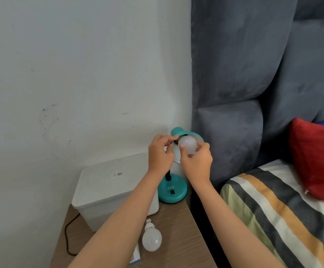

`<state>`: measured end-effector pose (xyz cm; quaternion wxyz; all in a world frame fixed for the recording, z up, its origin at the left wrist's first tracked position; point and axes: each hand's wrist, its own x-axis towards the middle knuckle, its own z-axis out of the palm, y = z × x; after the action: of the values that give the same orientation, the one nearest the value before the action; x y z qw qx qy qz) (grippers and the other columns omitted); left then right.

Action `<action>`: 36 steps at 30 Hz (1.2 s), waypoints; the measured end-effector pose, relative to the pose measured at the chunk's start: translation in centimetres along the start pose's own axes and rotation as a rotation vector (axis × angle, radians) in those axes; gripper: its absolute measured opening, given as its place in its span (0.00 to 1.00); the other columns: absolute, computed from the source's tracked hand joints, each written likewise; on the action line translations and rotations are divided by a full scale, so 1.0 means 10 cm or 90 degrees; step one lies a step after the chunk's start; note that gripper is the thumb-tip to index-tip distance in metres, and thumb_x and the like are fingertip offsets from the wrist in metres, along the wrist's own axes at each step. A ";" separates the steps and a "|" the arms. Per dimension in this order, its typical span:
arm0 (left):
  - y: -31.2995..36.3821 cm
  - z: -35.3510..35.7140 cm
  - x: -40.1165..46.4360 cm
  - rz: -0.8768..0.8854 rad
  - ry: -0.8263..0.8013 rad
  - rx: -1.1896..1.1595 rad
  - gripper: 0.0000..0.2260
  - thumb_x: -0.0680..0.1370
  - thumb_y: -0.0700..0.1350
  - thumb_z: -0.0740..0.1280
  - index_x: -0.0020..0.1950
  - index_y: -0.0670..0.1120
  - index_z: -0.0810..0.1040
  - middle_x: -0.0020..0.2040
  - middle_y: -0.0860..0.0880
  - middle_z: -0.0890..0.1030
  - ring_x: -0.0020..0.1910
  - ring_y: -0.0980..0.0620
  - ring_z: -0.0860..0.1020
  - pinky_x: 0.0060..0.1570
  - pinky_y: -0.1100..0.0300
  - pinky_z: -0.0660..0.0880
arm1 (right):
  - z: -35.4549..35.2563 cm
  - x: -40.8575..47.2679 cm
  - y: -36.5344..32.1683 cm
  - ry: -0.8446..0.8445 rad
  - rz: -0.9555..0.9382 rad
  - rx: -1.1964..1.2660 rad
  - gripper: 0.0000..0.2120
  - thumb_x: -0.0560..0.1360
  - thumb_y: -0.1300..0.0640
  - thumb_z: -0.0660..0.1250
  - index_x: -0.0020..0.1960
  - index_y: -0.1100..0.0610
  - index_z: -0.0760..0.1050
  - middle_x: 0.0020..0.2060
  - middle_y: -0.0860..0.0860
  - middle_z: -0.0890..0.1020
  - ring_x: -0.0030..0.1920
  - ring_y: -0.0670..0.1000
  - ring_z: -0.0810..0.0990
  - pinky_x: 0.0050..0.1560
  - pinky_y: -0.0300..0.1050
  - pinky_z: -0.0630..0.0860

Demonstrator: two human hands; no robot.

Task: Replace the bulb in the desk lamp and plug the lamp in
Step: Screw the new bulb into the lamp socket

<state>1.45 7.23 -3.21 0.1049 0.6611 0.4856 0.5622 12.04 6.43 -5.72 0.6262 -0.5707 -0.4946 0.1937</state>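
On the wooden bedside table (pixel 178 236) I saw a spare bulb (pixel 151 238) lying before a closed white box (pixel 107 188), and beyond, my left hand (pixel 160 154) pinched the teal lamp's shade (pixel 184 133) while my right hand (pixel 196 161) gripped the socketed bulb (pixel 188 145).

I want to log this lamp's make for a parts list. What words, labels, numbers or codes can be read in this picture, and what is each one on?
"ATN": white letters on the teal lamp base, just above its black switch.
Sticker on the lid of the white box: small print beside a square code, too small to read.
The loose bulb lying on the table and the bulb in the shade: no print can be made out.
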 end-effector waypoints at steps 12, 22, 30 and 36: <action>0.00 0.01 0.00 -0.001 0.001 -0.004 0.16 0.73 0.28 0.63 0.52 0.45 0.82 0.46 0.49 0.78 0.45 0.62 0.76 0.50 0.78 0.70 | 0.06 -0.06 0.13 -0.037 -0.039 -0.038 0.25 0.72 0.53 0.71 0.63 0.61 0.65 0.57 0.60 0.75 0.48 0.56 0.80 0.37 0.29 0.69; 0.00 0.00 0.00 -0.007 -0.009 -0.001 0.16 0.73 0.29 0.63 0.52 0.45 0.82 0.47 0.48 0.78 0.45 0.62 0.76 0.50 0.78 0.70 | 0.04 -0.02 0.12 -0.021 0.019 -0.043 0.24 0.73 0.47 0.69 0.59 0.64 0.69 0.51 0.59 0.79 0.43 0.50 0.76 0.31 0.28 0.66; 0.00 0.00 0.01 -0.010 -0.002 -0.008 0.16 0.73 0.28 0.62 0.51 0.45 0.82 0.47 0.48 0.78 0.45 0.62 0.77 0.49 0.78 0.70 | 0.03 -0.07 0.13 -0.022 -0.053 -0.025 0.23 0.72 0.55 0.72 0.63 0.58 0.69 0.51 0.55 0.73 0.44 0.51 0.77 0.36 0.20 0.68; 0.00 0.00 -0.01 -0.011 -0.004 -0.007 0.16 0.73 0.29 0.63 0.52 0.46 0.82 0.47 0.49 0.78 0.45 0.61 0.77 0.49 0.77 0.70 | 0.02 -0.05 0.09 -0.017 -0.023 0.011 0.29 0.70 0.54 0.73 0.66 0.59 0.66 0.55 0.52 0.72 0.45 0.45 0.72 0.42 0.31 0.71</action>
<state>1.41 7.17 -3.29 0.1148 0.6580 0.4881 0.5619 11.93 6.43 -6.80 0.6281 -0.5533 -0.5114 0.1943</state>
